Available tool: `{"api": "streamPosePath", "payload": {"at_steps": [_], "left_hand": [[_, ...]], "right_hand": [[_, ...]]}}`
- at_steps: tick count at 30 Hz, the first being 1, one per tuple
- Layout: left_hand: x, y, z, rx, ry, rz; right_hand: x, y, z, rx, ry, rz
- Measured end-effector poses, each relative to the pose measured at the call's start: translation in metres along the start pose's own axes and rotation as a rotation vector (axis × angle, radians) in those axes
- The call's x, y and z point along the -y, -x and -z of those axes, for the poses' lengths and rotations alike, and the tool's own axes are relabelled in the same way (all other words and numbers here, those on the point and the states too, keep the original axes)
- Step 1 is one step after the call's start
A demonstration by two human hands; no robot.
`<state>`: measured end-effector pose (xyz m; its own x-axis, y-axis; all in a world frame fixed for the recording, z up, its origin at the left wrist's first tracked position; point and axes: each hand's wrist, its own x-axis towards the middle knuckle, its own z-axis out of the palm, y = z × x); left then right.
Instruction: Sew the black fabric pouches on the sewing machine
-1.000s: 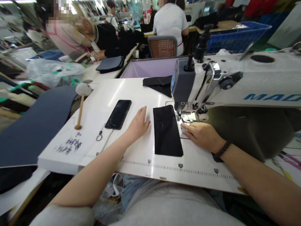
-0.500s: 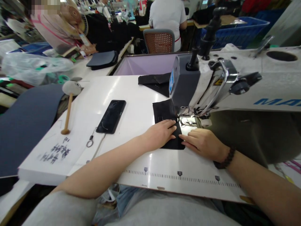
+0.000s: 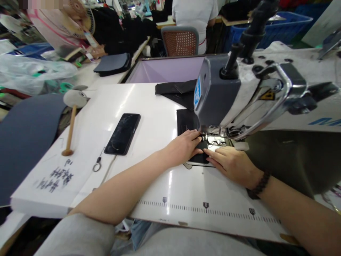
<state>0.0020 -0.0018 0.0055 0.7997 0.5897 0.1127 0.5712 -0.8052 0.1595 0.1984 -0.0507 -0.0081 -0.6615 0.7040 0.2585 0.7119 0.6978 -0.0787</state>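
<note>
A small piece of black fabric (image 3: 184, 117) lies flat on the white table, its right edge beside the needle area of a sewing machine (image 3: 217, 92). My left hand (image 3: 183, 147) rests on the fabric with fingers stretched out toward the presser foot (image 3: 205, 138). Close by, my right hand (image 3: 229, 160) lies low at the metal needle plate (image 3: 217, 140), its extended fingertips touching the fabric's right edge. Another folded black fabric piece (image 3: 173, 89) lies behind, partly hidden by the machine head.
Left on the table are a black phone (image 3: 123, 134) with a ring strap (image 3: 97, 165) and a wooden-handled mallet (image 3: 70, 131). Dark grey sheets (image 3: 112, 64) are stacked farther back. A co-worker in white (image 3: 194, 14) sits ahead near a chair (image 3: 180, 41). A blue basket (image 3: 287, 25) stands back right.
The black fabric has slid away from me along the needle, so less of it shows on my side. Both hands keep about the same place by the needle. The camera view has shifted slightly.
</note>
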Motion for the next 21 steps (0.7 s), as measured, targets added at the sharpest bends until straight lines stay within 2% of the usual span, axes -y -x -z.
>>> {"api": "streamPosePath", "payload": {"at_steps": [21], "left_hand": [[0.0075,-0.0026,-0.0013,-0.005,0.046,-0.026]], "right_hand": [[0.0022,-0.0022,-0.0024,0.020,-0.025,-0.078]]}}
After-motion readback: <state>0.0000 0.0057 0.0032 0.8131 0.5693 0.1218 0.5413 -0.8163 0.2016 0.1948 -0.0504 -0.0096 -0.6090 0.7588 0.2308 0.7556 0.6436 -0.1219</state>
